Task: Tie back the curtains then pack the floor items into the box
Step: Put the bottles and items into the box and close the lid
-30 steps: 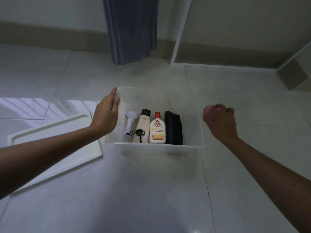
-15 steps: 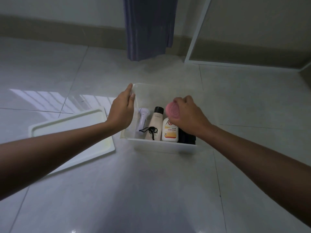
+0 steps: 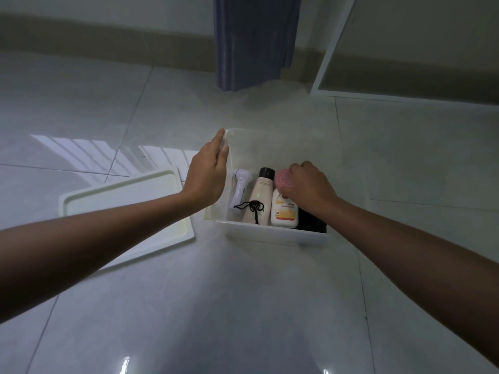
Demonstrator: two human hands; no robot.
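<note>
A translucent white box (image 3: 272, 234) stands on the tiled floor. Inside lie a white handheld device (image 3: 239, 188) with a black cord (image 3: 252, 207), a beige bottle with a black cap (image 3: 260, 195), a white and yellow bottle (image 3: 284, 213) and a black item (image 3: 312, 222), mostly hidden by my right forearm. My left hand (image 3: 208, 171) rests with straight fingers against the box's left wall. Over the box's inside, my right hand (image 3: 307, 186) grips a pink round object (image 3: 282, 180).
The box's white lid (image 3: 127, 214) lies upside down on the floor to the left. A blue curtain (image 3: 253, 39) hangs at the back, its hem just above the floor. A white frame (image 3: 332, 49) stands at the back right.
My right hand has carried the pink object from beside the box's right wall to over the bottles and lowered it slightly. My left hand stays at the left wall.
</note>
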